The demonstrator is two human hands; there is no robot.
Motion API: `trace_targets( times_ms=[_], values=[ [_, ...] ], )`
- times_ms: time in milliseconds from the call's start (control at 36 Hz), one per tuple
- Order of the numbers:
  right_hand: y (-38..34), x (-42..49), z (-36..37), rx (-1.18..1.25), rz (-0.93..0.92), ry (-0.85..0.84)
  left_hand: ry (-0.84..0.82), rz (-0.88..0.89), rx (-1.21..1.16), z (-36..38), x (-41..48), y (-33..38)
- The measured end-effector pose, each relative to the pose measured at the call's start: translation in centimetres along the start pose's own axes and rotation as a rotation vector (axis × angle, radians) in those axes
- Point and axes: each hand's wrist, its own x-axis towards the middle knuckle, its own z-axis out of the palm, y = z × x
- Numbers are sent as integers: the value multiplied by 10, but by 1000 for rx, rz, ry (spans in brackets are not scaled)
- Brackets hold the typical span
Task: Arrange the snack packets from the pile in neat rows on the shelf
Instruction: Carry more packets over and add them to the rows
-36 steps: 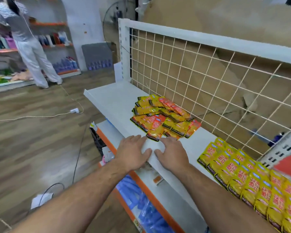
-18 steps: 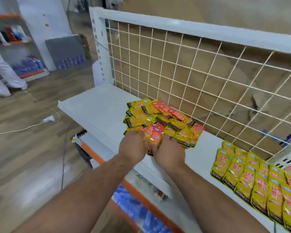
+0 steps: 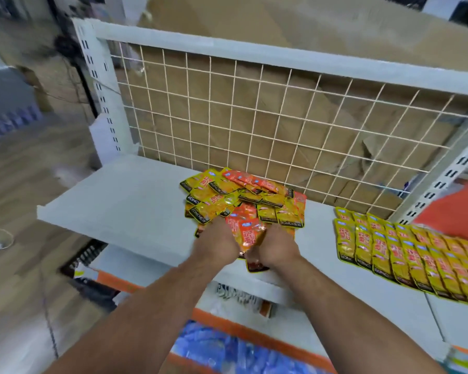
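A loose pile of yellow and orange snack packets (image 3: 243, 197) lies on the white shelf (image 3: 125, 203), against the wire grid back. My left hand (image 3: 216, 242) and my right hand (image 3: 277, 247) sit side by side at the pile's near edge, fingers curled under several orange packets (image 3: 250, 234) that bulge up between them. One dark-edged packet hangs over the shelf's front lip below my right hand. To the right, yellow packets in neat overlapping rows (image 3: 405, 255) cover the shelf.
A white wire grid (image 3: 254, 117) backs the shelf, with brown cardboard behind it. Slotted uprights stand at the left (image 3: 103, 98) and right (image 3: 438, 184). A lower shelf with blue packs (image 3: 227, 349) is below. An orange object (image 3: 454, 214) intrudes at the right.
My hands moved from flat on the shelf's front edge forward into the pile and closed around orange packets. The camera swung right and closer.
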Motion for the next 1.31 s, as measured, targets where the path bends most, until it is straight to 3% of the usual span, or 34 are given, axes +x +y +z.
trace_targets(
  times_ms=[167, 333, 444, 639, 778, 917, 1000, 1083, 1306],
  values=[
    [8, 2, 8, 102, 30, 22, -103, -31, -121, -8, 3, 0],
    [34, 1, -1, 510, 142, 74, -232, -247, -461, -9, -2, 5],
    [52, -12, -11, 655, 143, 112, -307, -231, -514, -8, -16, 15],
    [98, -43, -41, 889, 107, 230, -276, -85, -518, 3, -51, 53],
    [155, -76, -66, 906, 96, 292, -242, 52, -338, 33, -93, 96],
    [223, -117, -83, 853, 106, 290, -317, 216, -134, 69, -150, 150],
    [272, -140, -95, 778, 145, 327, -354, 205, -182, 100, -181, 181],
    [320, -167, -113, 727, 184, 390, -377, 117, -385, 127, -212, 213],
    [423, -223, -159, 754, 271, 487, -510, 194, -407, 190, -275, 294]
  ],
)
